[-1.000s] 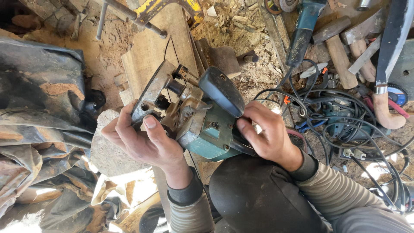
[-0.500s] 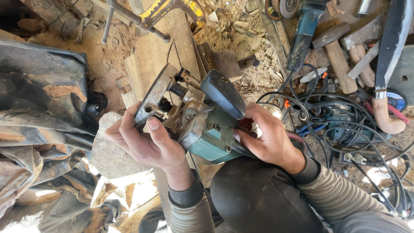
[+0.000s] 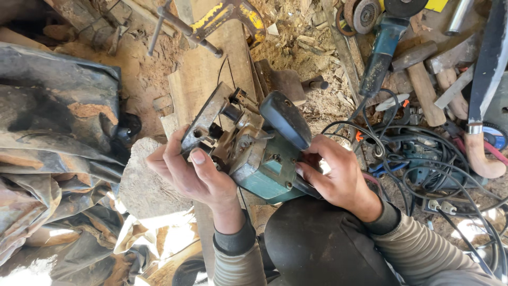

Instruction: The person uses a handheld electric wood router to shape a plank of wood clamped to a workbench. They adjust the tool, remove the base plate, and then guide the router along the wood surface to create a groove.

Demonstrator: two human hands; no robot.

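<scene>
Since a second ago I have tilted the teal power planer (image 3: 259, 153) slightly; both grips stay put. My left hand (image 3: 193, 172) clasps its metal base, my right hand (image 3: 333, 175) wraps the rear handle. It sits over the wooden plank (image 3: 203, 79), no cut begun.

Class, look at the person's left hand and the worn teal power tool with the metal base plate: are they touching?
Touching. The head view shows the left hand gripping the worn teal power tool, thumb pressed on its metal base plate edge.
</scene>
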